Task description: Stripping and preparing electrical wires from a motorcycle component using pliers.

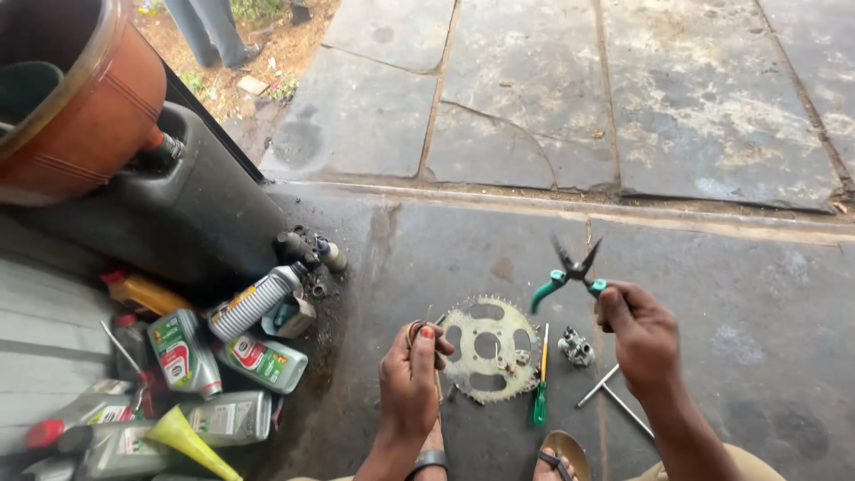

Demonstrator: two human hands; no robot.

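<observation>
On the oil-stained concrete floor (712, 294), the person's right hand (639, 334) grips the green-handled pliers (570, 272) by one handle, the jaws standing open and pointing up and away. The left hand (411, 383) pinches a small dark ring (415, 332) between thumb and fingers, held just left of the sprocket (487, 349) lying flat on the floor. A green screwdriver (541, 387) and a small metal part (576, 347) lie just to the right of the sprocket. To handle the ring well, it seems wise to hold it steady close to the pliers' tips, close both handles in the palm, and keep the fingertips clear of the jaws. Oil bottles (223, 356) lie well to the left.
</observation>
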